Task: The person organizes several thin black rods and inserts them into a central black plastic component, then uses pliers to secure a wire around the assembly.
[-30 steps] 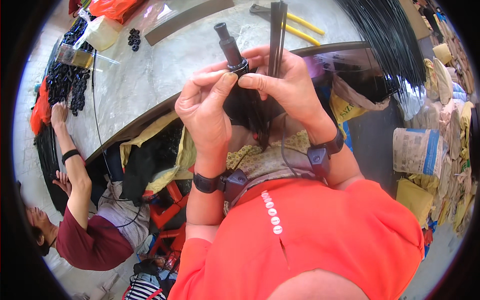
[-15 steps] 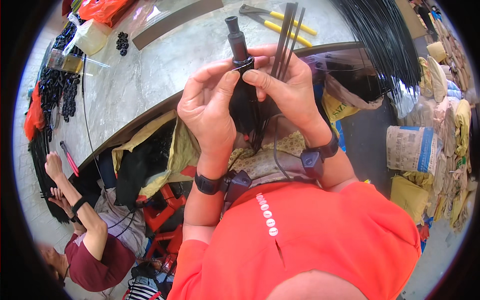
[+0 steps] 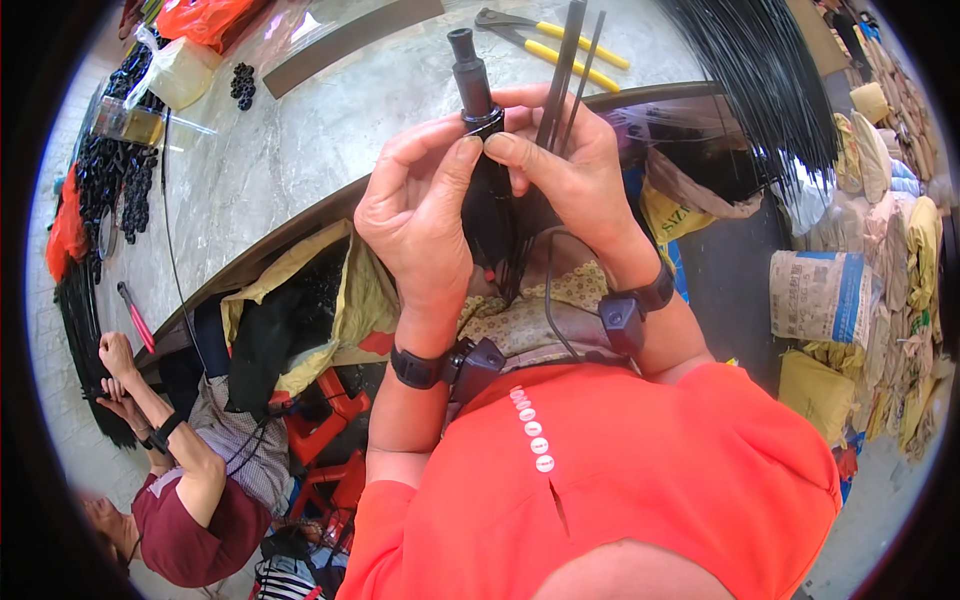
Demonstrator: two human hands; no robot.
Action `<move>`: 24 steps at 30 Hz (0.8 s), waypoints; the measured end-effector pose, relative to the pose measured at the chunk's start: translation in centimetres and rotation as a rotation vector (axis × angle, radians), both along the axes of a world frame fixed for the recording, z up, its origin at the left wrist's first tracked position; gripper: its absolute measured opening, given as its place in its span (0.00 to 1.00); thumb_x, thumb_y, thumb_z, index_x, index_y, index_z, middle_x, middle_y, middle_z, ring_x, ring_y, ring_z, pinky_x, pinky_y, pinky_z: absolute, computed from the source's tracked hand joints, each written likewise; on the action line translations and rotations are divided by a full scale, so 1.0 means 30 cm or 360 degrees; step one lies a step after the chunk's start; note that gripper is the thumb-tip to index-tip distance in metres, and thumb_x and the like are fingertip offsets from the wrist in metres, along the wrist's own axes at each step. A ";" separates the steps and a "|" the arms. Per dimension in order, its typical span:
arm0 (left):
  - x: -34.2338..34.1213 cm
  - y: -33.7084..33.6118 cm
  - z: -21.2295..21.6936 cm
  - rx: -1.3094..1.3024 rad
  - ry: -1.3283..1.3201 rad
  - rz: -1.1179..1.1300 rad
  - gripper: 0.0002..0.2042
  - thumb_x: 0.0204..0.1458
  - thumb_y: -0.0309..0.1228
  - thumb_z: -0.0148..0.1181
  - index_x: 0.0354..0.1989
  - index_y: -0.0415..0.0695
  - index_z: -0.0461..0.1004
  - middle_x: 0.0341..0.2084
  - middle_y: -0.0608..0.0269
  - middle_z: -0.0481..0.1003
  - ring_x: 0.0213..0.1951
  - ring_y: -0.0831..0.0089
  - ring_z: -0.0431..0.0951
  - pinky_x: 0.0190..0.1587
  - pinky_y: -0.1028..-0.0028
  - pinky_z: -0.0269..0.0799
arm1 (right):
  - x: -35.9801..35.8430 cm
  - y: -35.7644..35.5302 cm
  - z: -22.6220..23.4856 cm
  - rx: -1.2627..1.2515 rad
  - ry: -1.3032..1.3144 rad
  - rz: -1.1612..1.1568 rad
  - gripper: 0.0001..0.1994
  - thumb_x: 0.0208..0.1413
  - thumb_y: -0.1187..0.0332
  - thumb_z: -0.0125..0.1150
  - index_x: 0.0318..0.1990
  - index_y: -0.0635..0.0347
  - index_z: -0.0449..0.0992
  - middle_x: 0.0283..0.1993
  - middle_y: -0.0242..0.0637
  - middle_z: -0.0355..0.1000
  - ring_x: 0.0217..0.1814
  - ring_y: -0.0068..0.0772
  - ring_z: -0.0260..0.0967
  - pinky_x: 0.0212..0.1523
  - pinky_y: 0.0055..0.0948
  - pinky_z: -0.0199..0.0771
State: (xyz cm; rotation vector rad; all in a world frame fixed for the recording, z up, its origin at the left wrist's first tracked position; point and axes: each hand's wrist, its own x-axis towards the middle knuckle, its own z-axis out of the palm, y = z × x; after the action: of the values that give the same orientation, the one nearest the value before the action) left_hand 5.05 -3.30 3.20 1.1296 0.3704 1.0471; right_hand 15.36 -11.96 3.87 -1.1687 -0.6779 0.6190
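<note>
In front of my chest, over the table's near edge, both hands hold a black tube with a stepped, knob-like top. My left hand is closed on it from the left, its thumb pressed just below the collar. My right hand pinches the same spot from the other side, thumb tip close to the left one. Several thin black rods stick up between the right hand's fingers. Below the thumbs, a dark lower part with more thin rods hangs over my patterned apron; its details are too dark to tell.
Yellow-handled nippers and a flat dark bar lie on the grey table. A large bundle of black rods overhangs the right edge. Open sacks stand below. Another person works at the left.
My hands keep nearly the same grip on the tube. The rods in my right hand have shifted, with fewer showing apart. The other person's raised hand is slightly lower.
</note>
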 end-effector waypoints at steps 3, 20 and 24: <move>-0.001 0.000 0.014 -0.0083 0.0013 -0.0026 0.10 0.52 0.13 0.61 0.43 0.32 0.77 0.41 0.57 0.78 0.43 0.75 0.77 0.49 0.76 0.73 | 0.001 0.002 0.002 0.0004 0.0018 0.0007 0.18 0.55 0.74 0.67 0.53 0.61 0.74 0.34 0.29 0.73 0.26 0.12 0.67 0.25 0.13 0.69; -0.019 0.026 0.009 -0.0243 -0.0118 -0.0131 0.07 0.50 0.12 0.61 0.38 0.31 0.78 0.43 0.54 0.77 0.45 0.72 0.78 0.51 0.75 0.73 | -0.010 0.012 0.010 -0.0011 0.0041 0.0040 0.19 0.54 0.73 0.69 0.53 0.61 0.74 0.34 0.28 0.73 0.26 0.11 0.68 0.26 0.12 0.69; -0.015 0.033 -0.003 -0.0227 -0.0126 -0.0117 0.08 0.50 0.12 0.62 0.38 0.31 0.78 0.42 0.54 0.78 0.44 0.72 0.78 0.51 0.75 0.73 | -0.011 0.012 0.012 -0.0010 0.0035 0.0055 0.18 0.54 0.73 0.68 0.53 0.61 0.74 0.34 0.28 0.73 0.27 0.11 0.68 0.26 0.12 0.69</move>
State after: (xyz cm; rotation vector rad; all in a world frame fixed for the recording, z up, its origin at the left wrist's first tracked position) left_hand 4.59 -2.32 3.10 0.9645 0.3330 0.9821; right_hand 15.02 -11.60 4.22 -1.1564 -0.6791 0.6623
